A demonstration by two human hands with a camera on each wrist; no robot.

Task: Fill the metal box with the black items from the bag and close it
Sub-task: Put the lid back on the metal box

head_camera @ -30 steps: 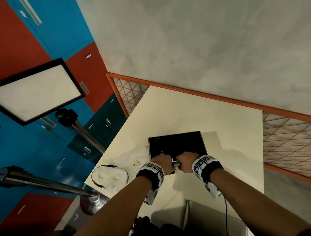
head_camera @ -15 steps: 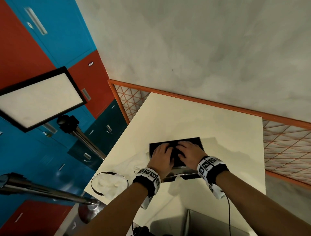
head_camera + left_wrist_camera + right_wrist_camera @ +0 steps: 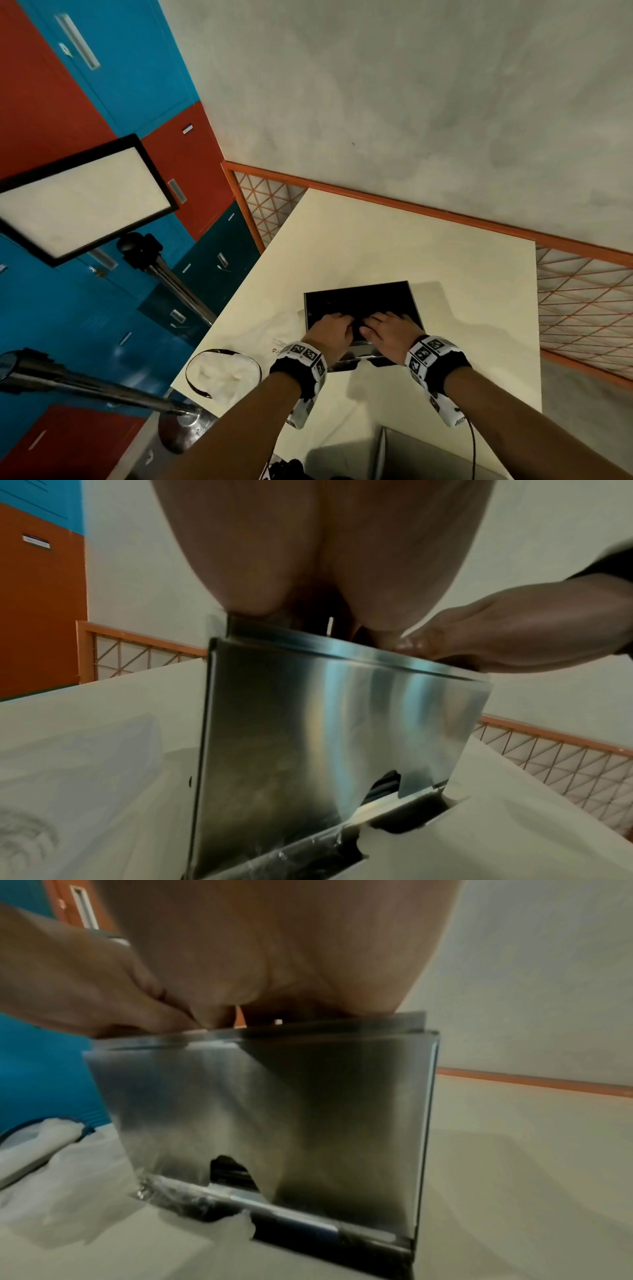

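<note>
The metal box (image 3: 359,298) stands on the cream table (image 3: 411,246), its top dark with a silver rim. Both hands lie side by side on the near part of that top: my left hand (image 3: 330,334) and my right hand (image 3: 388,330) press down on it. The wrist views show the box's steel front wall (image 3: 325,737) (image 3: 274,1110) under each palm. Through a notch at the wall's foot I see black items (image 3: 385,784) (image 3: 229,1171). The white plastic bag (image 3: 267,329) lies crumpled just left of the box.
A white bundle ringed by a black band (image 3: 222,373) sits at the table's left corner. A light panel (image 3: 78,202) and metal stand poles (image 3: 85,387) are off the table's left. An orange mesh fence (image 3: 582,308) runs behind and right. A grey object (image 3: 428,455) lies at the near edge.
A second ago both hands were fists at the box's near edge. They then spread over the top, and have now drawn back slightly toward its near part.
</note>
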